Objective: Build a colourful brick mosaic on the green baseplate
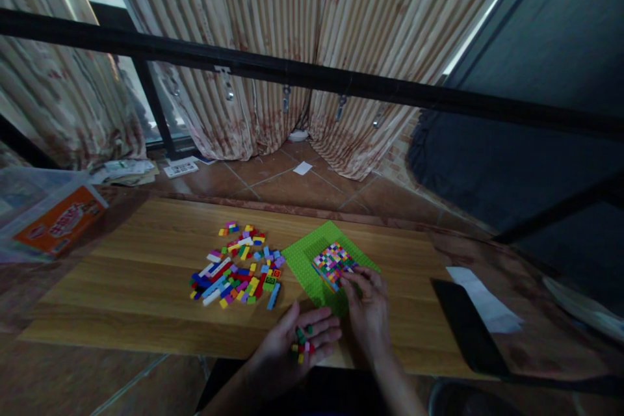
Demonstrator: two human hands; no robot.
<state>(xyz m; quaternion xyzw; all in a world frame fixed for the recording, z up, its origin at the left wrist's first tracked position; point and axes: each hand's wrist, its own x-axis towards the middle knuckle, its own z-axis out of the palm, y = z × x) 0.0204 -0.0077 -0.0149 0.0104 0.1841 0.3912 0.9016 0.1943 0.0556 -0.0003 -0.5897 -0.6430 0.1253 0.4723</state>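
Observation:
My left hand (297, 344) is turned palm up near the table's front edge, fingers stretched out, cradling several small toy bricks (303, 346) in green, red, yellow and pink. A green baseplate (305, 263) lies on the table, turned cornerwise to me. On it stands a square build of many-coloured toy bricks (334, 260). My right hand (368, 299) reaches over the baseplate with thumb and fingertips together at the build's near right edge. Whatever is between those fingertips is hidden. Left of the baseplate spreads a loose pile of toy bricks (238, 273) in several colours.
The wooden table (131, 273) carries a black flat object (468, 325) at its right, beside white paper (487, 299). A clear plastic box with an orange label (63, 221) stands at the left. Behind run a black metal bar (302, 75) and striped curtains (263, 6).

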